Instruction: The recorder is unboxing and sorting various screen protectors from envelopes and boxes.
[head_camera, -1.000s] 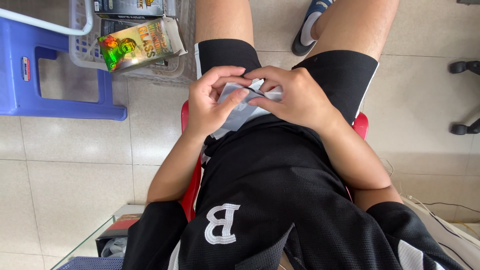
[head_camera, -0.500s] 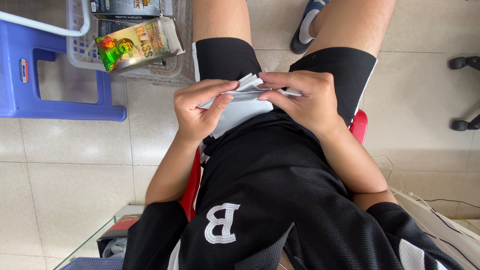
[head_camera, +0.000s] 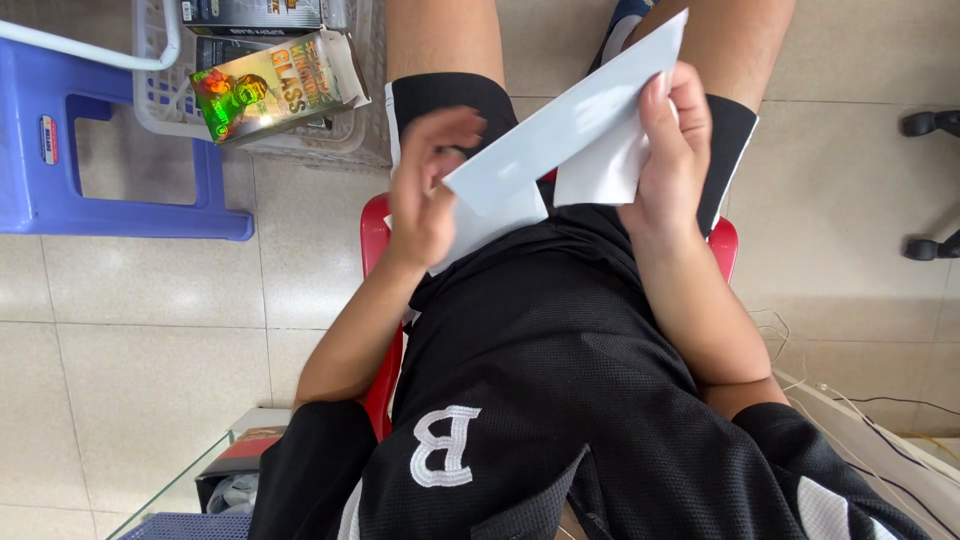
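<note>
I sit on a red stool (head_camera: 376, 232) in black shorts and a black shirt. My right hand (head_camera: 668, 160) is raised over my right thigh and grips a long pale grey sheet (head_camera: 565, 125) that slants up to the right, with a folded white piece (head_camera: 598, 172) behind it. My left hand (head_camera: 428, 190) is blurred by motion at the sheet's lower left end. A second white sheet (head_camera: 490, 228) lies under that hand on my lap. Whether the left fingers grip anything is unclear.
A blue plastic stool (head_camera: 130, 212) stands at the left. Beside it is a white plastic basket (head_camera: 158, 112) with a colourful shiny box (head_camera: 270, 90) and dark boxes. Black chair castors (head_camera: 930, 125) are at the right, cables (head_camera: 850, 400) lower right, a glass tabletop corner (head_camera: 170, 490) bottom left.
My right hand has lifted the pale sheet up and to the right, pulling it out long. My left hand has stayed low and spread away from the right.
</note>
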